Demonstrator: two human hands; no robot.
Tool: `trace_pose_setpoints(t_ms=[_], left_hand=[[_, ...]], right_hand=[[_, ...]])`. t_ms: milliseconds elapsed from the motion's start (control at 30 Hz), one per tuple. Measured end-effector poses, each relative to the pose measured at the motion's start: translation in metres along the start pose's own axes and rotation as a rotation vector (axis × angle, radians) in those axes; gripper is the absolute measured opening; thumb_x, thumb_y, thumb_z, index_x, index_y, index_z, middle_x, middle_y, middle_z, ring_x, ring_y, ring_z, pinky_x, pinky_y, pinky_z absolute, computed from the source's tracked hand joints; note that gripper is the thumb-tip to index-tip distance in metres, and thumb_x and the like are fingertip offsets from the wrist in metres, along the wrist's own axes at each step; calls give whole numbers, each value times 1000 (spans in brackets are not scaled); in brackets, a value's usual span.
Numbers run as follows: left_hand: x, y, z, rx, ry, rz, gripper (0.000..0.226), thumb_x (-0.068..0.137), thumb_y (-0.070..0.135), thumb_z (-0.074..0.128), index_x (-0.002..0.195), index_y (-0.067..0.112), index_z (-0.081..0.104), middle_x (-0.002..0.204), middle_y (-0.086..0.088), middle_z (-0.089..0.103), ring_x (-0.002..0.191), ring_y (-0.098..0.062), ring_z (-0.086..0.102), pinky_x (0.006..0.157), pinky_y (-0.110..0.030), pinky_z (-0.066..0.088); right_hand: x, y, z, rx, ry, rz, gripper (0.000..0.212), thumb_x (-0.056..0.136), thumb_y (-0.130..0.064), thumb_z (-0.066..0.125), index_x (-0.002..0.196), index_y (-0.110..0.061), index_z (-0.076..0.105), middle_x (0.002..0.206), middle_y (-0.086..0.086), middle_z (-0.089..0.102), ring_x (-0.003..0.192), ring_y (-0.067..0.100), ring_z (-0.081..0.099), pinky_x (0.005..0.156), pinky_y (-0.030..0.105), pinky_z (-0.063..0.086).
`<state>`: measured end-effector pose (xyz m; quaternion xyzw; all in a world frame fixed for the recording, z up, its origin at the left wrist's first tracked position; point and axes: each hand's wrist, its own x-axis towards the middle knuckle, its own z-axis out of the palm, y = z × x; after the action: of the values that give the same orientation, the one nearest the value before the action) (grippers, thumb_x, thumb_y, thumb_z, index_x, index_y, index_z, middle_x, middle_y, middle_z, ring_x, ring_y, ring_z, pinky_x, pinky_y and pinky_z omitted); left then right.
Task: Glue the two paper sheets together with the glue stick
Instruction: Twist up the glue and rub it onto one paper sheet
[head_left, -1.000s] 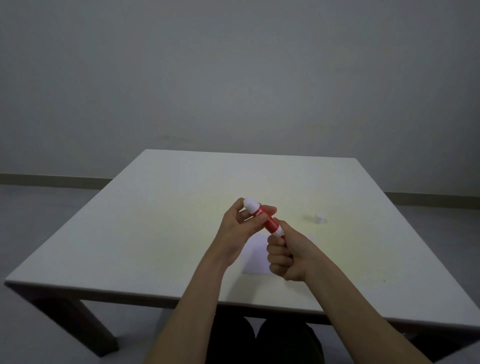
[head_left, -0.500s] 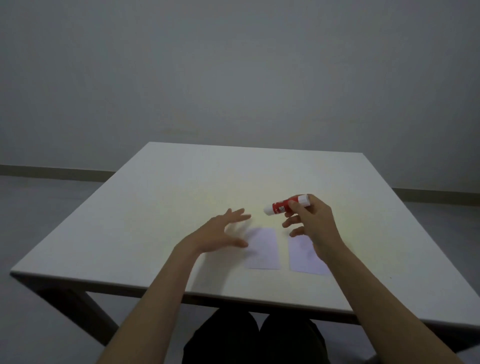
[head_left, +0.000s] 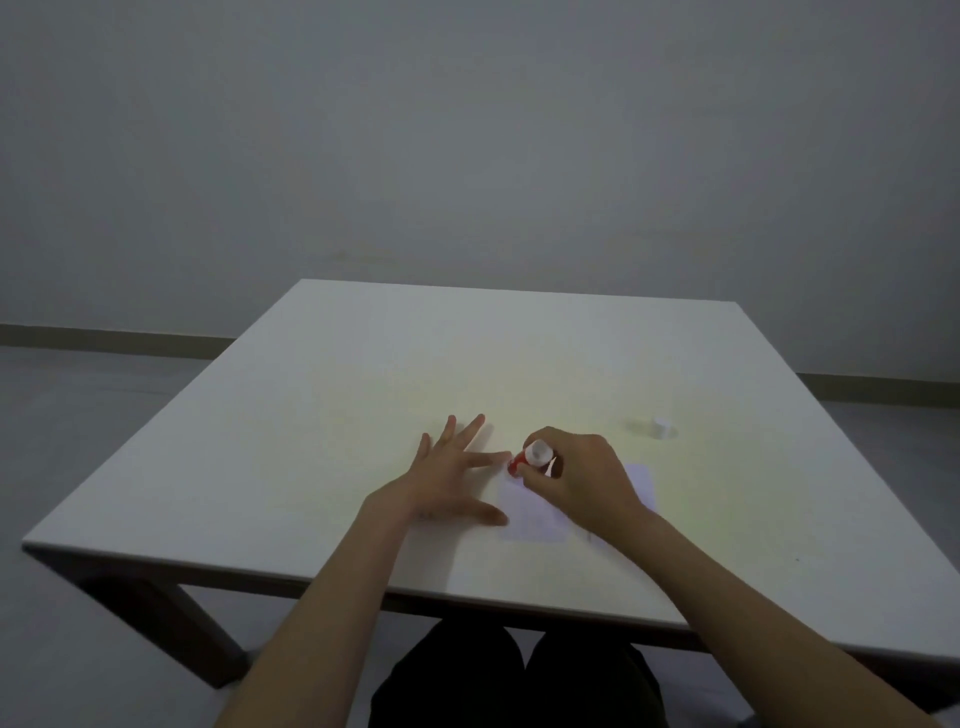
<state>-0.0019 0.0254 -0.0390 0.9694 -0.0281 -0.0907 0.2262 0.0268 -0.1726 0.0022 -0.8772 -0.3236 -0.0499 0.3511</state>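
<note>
Right grip (head_left: 576, 475) holds glue stick (head_left: 532, 457) tip-down on left sheet (head_left: 535, 514); right sheet (head_left: 640, 480) beside it. Left hand (head_left: 452, 475) wide, flat on surface (head_left: 363, 395). I judge paper light, slippery: pin its edge.

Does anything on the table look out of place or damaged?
Nothing stands out. The white cap stands apart on the table, as expected while the right hand holds the glue stick on the paper.

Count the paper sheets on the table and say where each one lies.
2. The left sheet lies under the glue stick in the right hand; the right sheet shows beyond that hand, partly hidden.
</note>
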Motion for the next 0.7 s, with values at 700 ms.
trace_pose_setpoints(t_ms=[700], left_hand=[[5, -9, 7, -8, -24, -21, 86, 64, 65, 67, 140, 49, 29, 161, 5, -11, 145, -19, -22, 112, -47, -20]], right_hand=[[-14, 12, -21, 103, -119, 0, 10, 75, -25, 67, 78, -15, 70, 66, -11, 65, 53, 0, 52, 51, 10, 37]])
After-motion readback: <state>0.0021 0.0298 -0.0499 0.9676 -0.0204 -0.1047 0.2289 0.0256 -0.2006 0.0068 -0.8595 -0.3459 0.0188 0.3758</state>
